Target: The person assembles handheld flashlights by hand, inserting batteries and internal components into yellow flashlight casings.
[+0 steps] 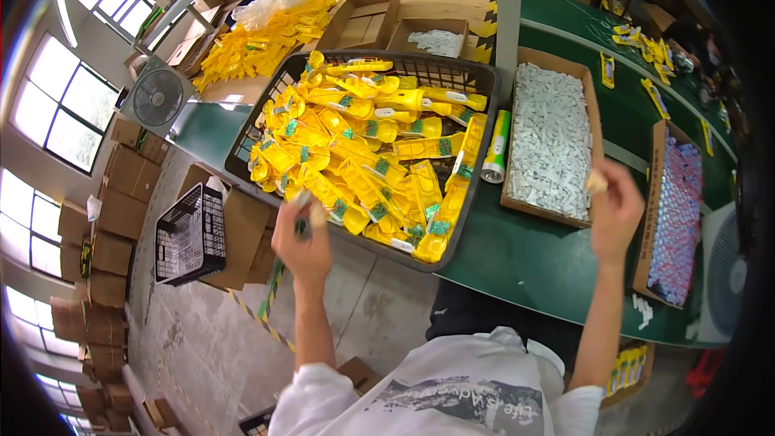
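Note:
My left hand point(303, 242) is over the near-left rim of a black plastic crate point(476, 210), its fingers pinched around a small whitish piece, slightly blurred. Yellow plastic flashlight shells point(347, 145) with small green circuit boards fill the crate. My right hand point(620, 214) hovers by the near right corner of a cardboard box point(596, 105) heaped with small white plastic pieces point(553, 137). Its fingertips, with beige covers on them, are drawn together; whatever they hold is too small to name. A yellow-and-white flashlight point(496, 149) lies between crate and box.
At right stands a box of pink-and-blue cylindrical cells point(674, 218), beside a fan point(726, 270). A few white pieces point(643, 311) lie on the green tabletop point(500, 266). More yellow parts point(250, 48) are piled at far left. Another person works at the far right among flashlights point(650, 48).

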`<action>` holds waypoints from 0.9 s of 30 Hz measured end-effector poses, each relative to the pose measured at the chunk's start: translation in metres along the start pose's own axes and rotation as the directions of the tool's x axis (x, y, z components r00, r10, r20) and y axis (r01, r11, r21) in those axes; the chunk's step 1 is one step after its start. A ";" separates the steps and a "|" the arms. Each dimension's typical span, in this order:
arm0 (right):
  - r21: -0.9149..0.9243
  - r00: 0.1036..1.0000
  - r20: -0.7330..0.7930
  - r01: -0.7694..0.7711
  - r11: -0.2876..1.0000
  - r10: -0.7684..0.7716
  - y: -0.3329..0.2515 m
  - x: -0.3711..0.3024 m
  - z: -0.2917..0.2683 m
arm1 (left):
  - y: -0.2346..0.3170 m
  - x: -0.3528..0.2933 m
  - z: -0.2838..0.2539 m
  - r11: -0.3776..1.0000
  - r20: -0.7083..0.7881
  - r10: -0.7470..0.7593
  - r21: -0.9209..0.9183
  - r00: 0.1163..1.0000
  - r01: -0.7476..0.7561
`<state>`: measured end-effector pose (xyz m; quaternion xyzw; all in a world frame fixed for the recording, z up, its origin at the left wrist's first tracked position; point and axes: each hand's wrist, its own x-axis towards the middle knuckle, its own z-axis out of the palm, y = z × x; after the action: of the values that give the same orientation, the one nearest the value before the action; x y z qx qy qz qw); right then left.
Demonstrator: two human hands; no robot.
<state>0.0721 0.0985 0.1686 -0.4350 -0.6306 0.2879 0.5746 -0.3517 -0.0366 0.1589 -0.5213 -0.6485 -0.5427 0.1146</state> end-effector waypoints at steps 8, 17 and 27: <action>-0.563 0.981 0.138 0.191 0.804 -0.136 0.098 -0.195 -0.072 | -0.068 0.149 0.121 0.843 0.974 0.009 0.114 0.226 -0.526; -0.087 0.895 -0.379 -0.287 0.954 0.235 0.127 -0.225 -0.084 | -0.026 0.134 0.132 0.716 0.989 -0.142 0.138 0.050 -0.684; 0.059 0.900 -0.263 -0.344 0.937 0.347 0.120 -0.222 -0.099 | -0.046 0.134 0.145 0.681 0.990 -0.099 0.141 0.100 -0.719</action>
<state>0.1860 -0.0551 -0.0228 -0.5715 -0.4580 0.3267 0.5973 -0.3853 0.1628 0.1720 -0.8024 -0.5599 0.2036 -0.0361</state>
